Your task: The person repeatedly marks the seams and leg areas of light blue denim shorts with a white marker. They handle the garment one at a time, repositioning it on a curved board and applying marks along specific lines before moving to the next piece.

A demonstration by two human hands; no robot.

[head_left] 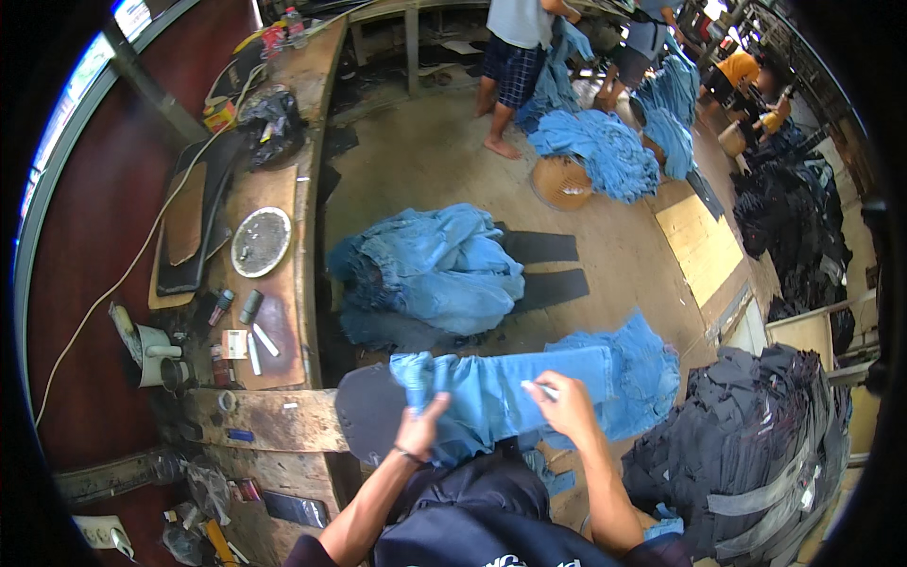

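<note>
A pair of light blue jeans (pixel 501 392) lies across a dark rounded board (pixel 367 411) in front of me, one leg stretched flat toward the right. My left hand (pixel 422 430) grips the near edge of the bunched denim at the board end, slightly blurred. Pinched in my right hand (pixel 567 408) is a short white chalk-like stick (pixel 540 389), its tip at the denim leg. More blue denim (pixel 638 378) spreads beneath and beyond the right end of this leg.
A heap of blue jeans (pixel 425 265) lies ahead over dark cloth. A wooden bench (pixel 316 142) on the left carries a round tray (pixel 286 236) and white sticks (pixel 253 354). Bundled black garments (pixel 737 444) stand at right. Several people work at the back near a denim-filled basket (pixel 562 184).
</note>
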